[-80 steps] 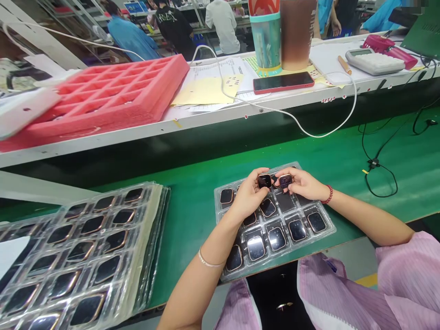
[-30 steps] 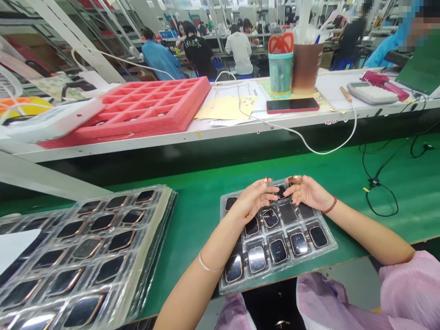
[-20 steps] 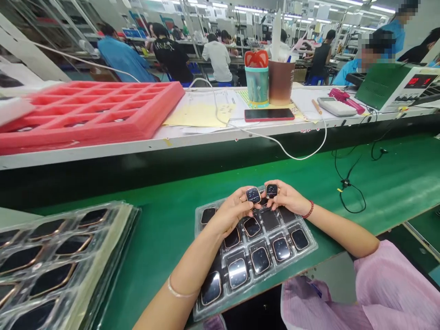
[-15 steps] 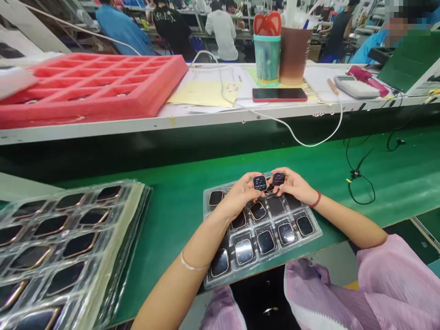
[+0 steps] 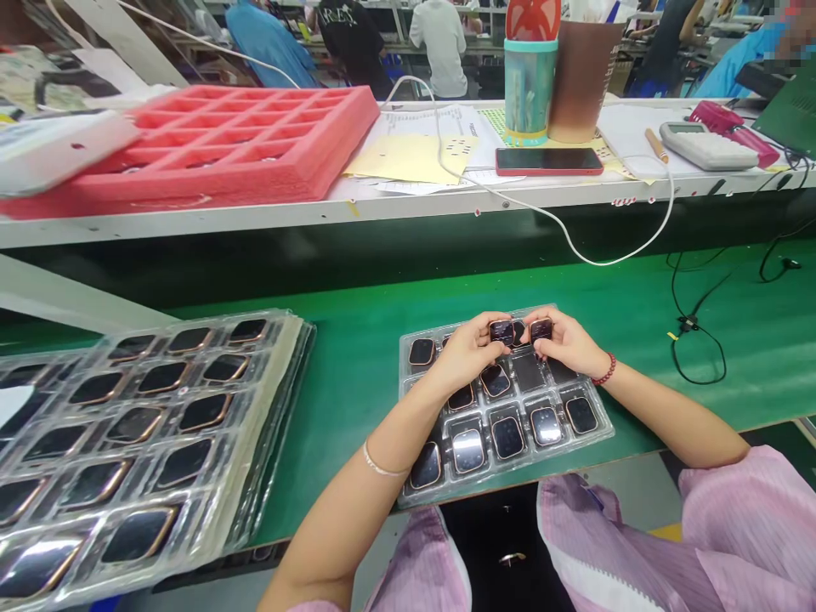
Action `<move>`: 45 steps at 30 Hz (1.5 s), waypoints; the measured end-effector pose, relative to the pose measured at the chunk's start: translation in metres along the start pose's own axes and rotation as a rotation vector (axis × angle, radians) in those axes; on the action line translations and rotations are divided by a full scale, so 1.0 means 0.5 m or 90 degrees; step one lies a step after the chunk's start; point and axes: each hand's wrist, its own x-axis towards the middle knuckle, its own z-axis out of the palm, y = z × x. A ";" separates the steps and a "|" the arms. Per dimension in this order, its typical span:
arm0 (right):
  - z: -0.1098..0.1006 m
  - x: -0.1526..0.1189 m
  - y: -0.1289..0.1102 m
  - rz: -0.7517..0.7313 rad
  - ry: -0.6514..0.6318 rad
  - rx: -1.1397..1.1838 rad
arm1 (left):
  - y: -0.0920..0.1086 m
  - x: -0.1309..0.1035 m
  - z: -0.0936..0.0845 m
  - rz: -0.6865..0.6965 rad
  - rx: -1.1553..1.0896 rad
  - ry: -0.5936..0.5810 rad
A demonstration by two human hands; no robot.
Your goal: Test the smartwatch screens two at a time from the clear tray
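Observation:
A clear plastic tray with several square watch faces lies on the green bench. Over its far half, my left hand pinches a dark square watch face with a gold rim. Close beside it to the right, my right hand holds another watch face between thumb and fingers. One more dark face shows partly between the two. Beneath my hands some tray pockets hold no gold-rimmed face. In the near row, the watch faces lie screen up.
Stacked clear trays of watch faces stand at the left. On the white shelf are a red foam tray, a phone, cups and a calculator. Black cables lie at right. People sit beyond.
The view has shifted, so most things appear farther right. The watch face in my left hand has tilted, and its screen looks darker. Both hands keep their holds.

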 end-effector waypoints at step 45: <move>0.004 -0.002 -0.013 0.022 0.001 0.008 | 0.012 -0.006 -0.001 0.023 0.041 -0.004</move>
